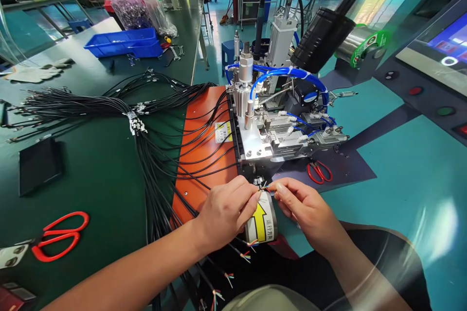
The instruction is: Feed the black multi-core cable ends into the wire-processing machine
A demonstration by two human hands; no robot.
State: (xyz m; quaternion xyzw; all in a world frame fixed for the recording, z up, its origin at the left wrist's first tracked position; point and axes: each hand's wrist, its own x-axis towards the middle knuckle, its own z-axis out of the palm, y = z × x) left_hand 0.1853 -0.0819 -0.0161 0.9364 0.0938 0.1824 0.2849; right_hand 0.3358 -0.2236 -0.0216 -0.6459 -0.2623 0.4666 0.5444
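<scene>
Left hand (226,211) and right hand (304,209), lower centre of frame, both pinch shut on the wire ends (263,186), held just before the machine (277,121). Ends appear thin, limp and easily bent; best gripped close to the tips. Wrists angled inward, forearms converging. Cables (153,155) fan left; red scissors (60,235) lower left.

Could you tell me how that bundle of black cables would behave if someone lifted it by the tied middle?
The bundle of black cables would probably droop: its strands already curve and fan loosely over the orange plate. Strands may splay beyond the single tie. It looks fairly light, being thin wire.
</scene>
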